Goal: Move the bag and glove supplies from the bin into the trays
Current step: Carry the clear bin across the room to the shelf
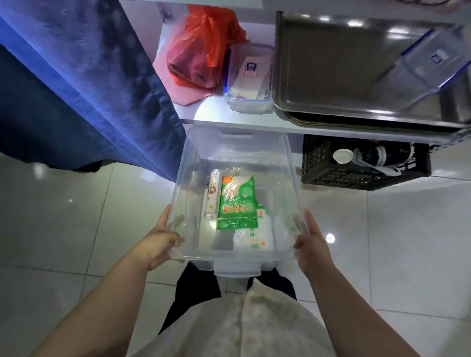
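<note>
Both hands gripped the clear plastic bin (238, 154) by its near corners: the left hand (161, 240) curled over the rim at the near left, fingers wrapped tight on the edge, and the right hand (311, 242) pressed flat against the near right wall with the thumb hooked over the top. That even, two-sided hold probably served to keep the bin level and carry it clear of the floor, below the front edge of the white shelf (232, 118).

Inside, the supplies lay flat on the bottom toward the left. A green glove packet (237, 203), printed with a white hand outline and an orange corner, sat in the middle, its lower end crumpled and glossy. Just beside it on the left lay a slim white roll of bags (212, 195). A paler packet (256, 236) was tucked partly under the green one at the near side.

Beyond the bin, on the shelf, waited the stacked steel trays (343, 83), with a clear lidded container (437, 63) resting inside the top one. Nothing had yet reached the trays.
</note>
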Available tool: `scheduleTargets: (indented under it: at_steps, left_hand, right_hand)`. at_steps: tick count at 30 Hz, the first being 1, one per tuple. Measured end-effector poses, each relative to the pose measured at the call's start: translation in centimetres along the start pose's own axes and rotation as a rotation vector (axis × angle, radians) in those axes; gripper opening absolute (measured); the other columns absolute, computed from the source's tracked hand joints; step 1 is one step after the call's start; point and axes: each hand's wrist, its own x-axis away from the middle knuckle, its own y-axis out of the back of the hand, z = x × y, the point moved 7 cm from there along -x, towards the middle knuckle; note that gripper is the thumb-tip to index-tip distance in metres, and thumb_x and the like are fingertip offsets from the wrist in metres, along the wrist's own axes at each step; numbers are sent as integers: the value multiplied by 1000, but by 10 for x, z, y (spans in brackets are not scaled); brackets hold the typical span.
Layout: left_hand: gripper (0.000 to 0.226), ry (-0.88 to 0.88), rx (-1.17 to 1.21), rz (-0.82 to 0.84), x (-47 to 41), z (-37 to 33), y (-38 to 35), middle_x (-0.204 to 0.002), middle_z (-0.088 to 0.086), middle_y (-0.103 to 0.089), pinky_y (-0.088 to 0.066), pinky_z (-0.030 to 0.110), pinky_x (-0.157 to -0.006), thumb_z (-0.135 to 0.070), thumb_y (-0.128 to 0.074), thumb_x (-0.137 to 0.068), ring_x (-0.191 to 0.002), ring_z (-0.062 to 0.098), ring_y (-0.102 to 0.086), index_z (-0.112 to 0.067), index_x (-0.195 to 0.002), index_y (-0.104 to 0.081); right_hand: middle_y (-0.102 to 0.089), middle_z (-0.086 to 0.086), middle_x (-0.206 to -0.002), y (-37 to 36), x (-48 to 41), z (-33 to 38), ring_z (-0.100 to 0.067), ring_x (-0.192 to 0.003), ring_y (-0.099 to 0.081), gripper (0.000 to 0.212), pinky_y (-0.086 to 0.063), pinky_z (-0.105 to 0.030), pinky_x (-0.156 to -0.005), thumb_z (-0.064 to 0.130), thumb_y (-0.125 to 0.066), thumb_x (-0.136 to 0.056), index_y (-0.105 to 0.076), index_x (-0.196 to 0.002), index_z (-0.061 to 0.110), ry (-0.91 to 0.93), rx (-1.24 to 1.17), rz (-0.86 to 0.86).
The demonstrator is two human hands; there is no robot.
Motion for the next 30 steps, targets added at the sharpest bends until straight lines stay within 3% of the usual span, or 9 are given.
scheduleTargets:
  at_steps: [3, 5, 7, 10, 15, 20, 24, 27, 30]
  left_hand:
    - [98, 12, 49, 25, -20, -18, 21, -149, -9, -36, -43, 51, -84, 24, -28, -76, -94, 28, -53, -49, -142, -31]
    - [98, -1, 62, 29, -31, -28, 33, -149, -9, -37, -46, 35, -70, 25, -28, -76, -89, 24, -52, -47, -144, -31]
    - [98, -14, 53, 27, -45, -35, 45, -147, -11, -38, -48, 22, -57, 25, -27, -76, -101, 26, -53, -47, -144, -30]
    - [98, -57, 70, -21, -70, -39, 59, -150, -9, -38, -44, 30, -83, 25, -26, -75, -117, 27, -50, -43, -145, -32]
    - [97, -162, 150, -60, -119, -40, 75, -151, -2, -37, -28, 55, -113, 26, -22, -73, -140, 28, -33, -41, -141, -37]
    - [96, -258, 241, -75, -162, -29, 86, -152, -2, -37, -23, 65, -110, 28, -20, -73, -135, 36, -37, -42, -133, -47]
    - [90, -325, 280, -80, -192, -33, 87, -146, -4, -46, -26, 65, -109, 26, -19, -76, -128, 40, -44, -40, -131, -48]
    - [90, -370, 250, -77, -211, -46, 86, -134, -14, -55, -45, 63, -91, 23, -22, -74, -110, 29, -55, -44, -127, -50]
    - [84, -429, 274, -61, -234, -55, 85, -122, -19, -65, -56, 49, -71, 19, -28, -73, -89, 17, -66, -43, -120, -59]
  right_hand:
    - [-57, -1, -129, -26, -6, -9, -19, -100, -55, 84, -42, -21, -63, -20, -28, -73, -60, -119, 42, 10, -15, -6]
    - [-56, 2, -131, -41, -10, -17, -19, -108, -56, 91, -44, -21, -60, -23, -26, -62, -61, -113, 43, 7, -74, -19]
    - [-52, 3, -136, -55, -18, -23, -18, -109, -54, 92, -41, -21, -61, -25, -26, -62, -57, -118, 42, 18, -107, -21]
    - [-49, 6, -139, -73, -38, -29, -12, -101, -51, 93, -41, -14, -52, -25, -25, -66, -50, -131, 36, 27, -60, -29]
    - [-42, 8, -146, -101, -90, -31, -11, -127, -45, 98, -41, -15, -60, -26, -27, -64, -41, -139, 34, 82, 30, 6]
    - [-46, 17, -141, -112, -132, -39, -6, -128, -42, 99, -41, -22, -83, -23, -30, -62, -46, -130, 46, 168, 110, 36]
    - [-51, 32, -126, -119, -161, -38, 16, -118, -43, 100, -43, -7, -71, -27, -28, -63, -45, -134, 41, 243, 117, 83]
    - [-48, 23, -135, -126, -187, -33, 12, -121, -43, 99, -43, -8, -78, -28, -25, -64, -42, -137, 38, 284, 85, 85]
    - [-43, 11, -146, -136, -210, -32, -1, -129, -41, 97, -36, -21, -99, -28, -25, -67, -40, -139, 35, 308, 21, 110]
